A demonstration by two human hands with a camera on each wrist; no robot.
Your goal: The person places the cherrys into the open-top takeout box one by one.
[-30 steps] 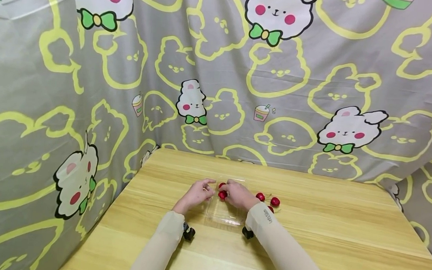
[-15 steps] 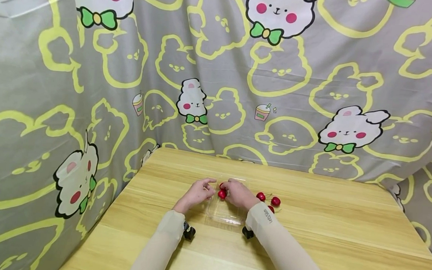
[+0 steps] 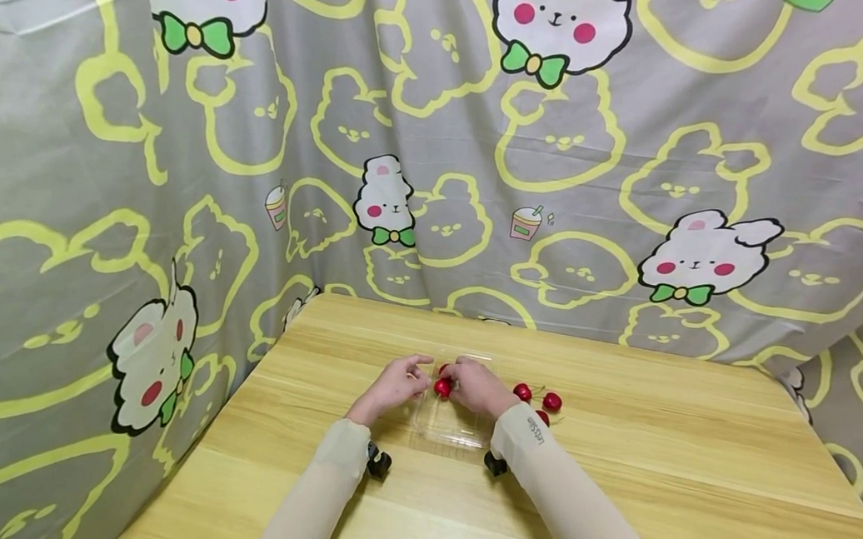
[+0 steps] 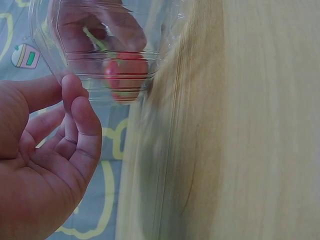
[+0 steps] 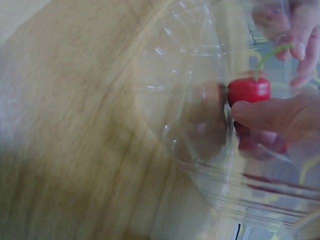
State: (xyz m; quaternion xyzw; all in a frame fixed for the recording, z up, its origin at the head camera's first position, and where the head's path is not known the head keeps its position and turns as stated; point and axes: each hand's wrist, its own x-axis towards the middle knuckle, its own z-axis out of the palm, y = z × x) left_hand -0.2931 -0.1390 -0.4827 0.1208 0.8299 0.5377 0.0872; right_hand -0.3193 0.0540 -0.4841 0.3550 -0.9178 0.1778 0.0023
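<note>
- A clear plastic rectangular box (image 3: 452, 425) lies on the wooden tabletop (image 3: 612, 474), long axis running away from the person.
- Inside, a round red cherry (image 5: 250, 91) points its green stem (image 5: 267, 57) up-right in the right wrist view.
- The right hand (image 3: 474, 387) pinches it; the left hand (image 3: 396, 382) pinches the box's rim.
- Only the head view shows three loose cherries (image 3: 552, 402).

cartoon-print cloth (image 3: 448, 137) bordering a wooden table (image 3: 673, 462) marks a curtained-off corner.

Container (image 3: 454, 427), clear glossy ribbed plastic, cherries (image 3: 552, 402), smooth and shiny, bench (image 3: 659, 461), wood-grained, faint sheen, curtain (image 3: 441, 136), creased cloth, sleeves (image 3: 566, 488), matt
</note>
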